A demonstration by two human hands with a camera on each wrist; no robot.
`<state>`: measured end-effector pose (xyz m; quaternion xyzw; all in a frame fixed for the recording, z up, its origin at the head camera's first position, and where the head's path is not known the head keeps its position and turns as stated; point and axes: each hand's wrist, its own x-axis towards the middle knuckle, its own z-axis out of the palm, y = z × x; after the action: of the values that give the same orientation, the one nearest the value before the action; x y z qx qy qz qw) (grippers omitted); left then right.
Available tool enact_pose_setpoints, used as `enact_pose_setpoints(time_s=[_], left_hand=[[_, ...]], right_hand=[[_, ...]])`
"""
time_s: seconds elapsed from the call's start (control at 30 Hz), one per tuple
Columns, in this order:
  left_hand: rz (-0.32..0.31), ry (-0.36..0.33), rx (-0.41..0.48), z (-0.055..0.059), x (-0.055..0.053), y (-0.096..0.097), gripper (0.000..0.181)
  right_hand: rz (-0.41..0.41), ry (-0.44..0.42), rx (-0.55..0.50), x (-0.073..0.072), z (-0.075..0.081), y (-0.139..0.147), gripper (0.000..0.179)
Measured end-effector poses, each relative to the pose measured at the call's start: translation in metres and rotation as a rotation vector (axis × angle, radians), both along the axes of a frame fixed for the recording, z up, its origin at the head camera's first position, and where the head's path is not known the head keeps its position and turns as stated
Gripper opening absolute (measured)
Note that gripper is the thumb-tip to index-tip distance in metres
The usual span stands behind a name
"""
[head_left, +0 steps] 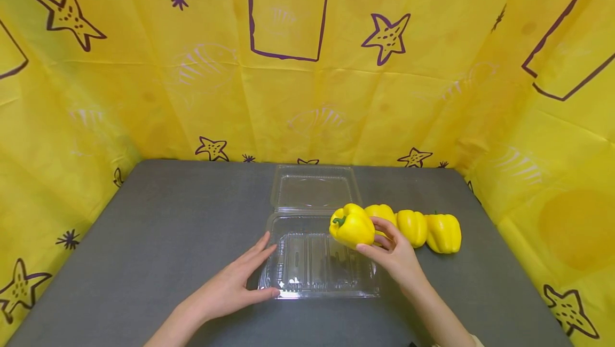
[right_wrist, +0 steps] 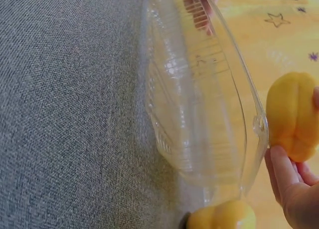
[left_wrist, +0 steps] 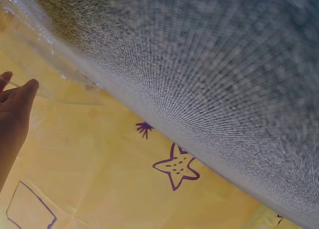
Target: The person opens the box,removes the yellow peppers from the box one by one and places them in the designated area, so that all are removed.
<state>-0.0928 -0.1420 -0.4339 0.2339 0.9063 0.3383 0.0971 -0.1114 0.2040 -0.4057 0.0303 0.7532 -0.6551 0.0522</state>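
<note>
A yellow bell pepper (head_left: 353, 224) with a green stem is held by my right hand (head_left: 396, 261), thumb and fingers around its side. It hangs over the right part of a clear plastic clamshell box (head_left: 329, 294). My left hand (head_left: 228, 288) is at the box's left side with fingers straight and thumb spread, fingertips at the rim. In the right wrist view the held pepper (right_wrist: 291, 116) is beside the box's rim (right_wrist: 259, 121), above the table. The left wrist view shows part of the left hand (left_wrist: 14, 112) at the frame's edge.
The box's lid (head_left: 314, 192) lies folded back, away from me. Right of the box, three more yellow bell peppers (head_left: 444, 234) stand in a row, one partly behind the held pepper. A grey cloth-covered table (head_left: 168, 219) is bounded by yellow patterned curtains (head_left: 307, 96).
</note>
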Motion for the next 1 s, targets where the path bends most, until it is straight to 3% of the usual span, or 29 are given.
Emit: enact_pose_setpoints(time_s=[1.0], left_hand=[[-0.004, -0.003, 0.0, 0.001, 0.0, 0.0, 0.092]], right_hand=[[-0.115, 0.02, -0.001, 0.015, 0.008, 0.036, 0.062]])
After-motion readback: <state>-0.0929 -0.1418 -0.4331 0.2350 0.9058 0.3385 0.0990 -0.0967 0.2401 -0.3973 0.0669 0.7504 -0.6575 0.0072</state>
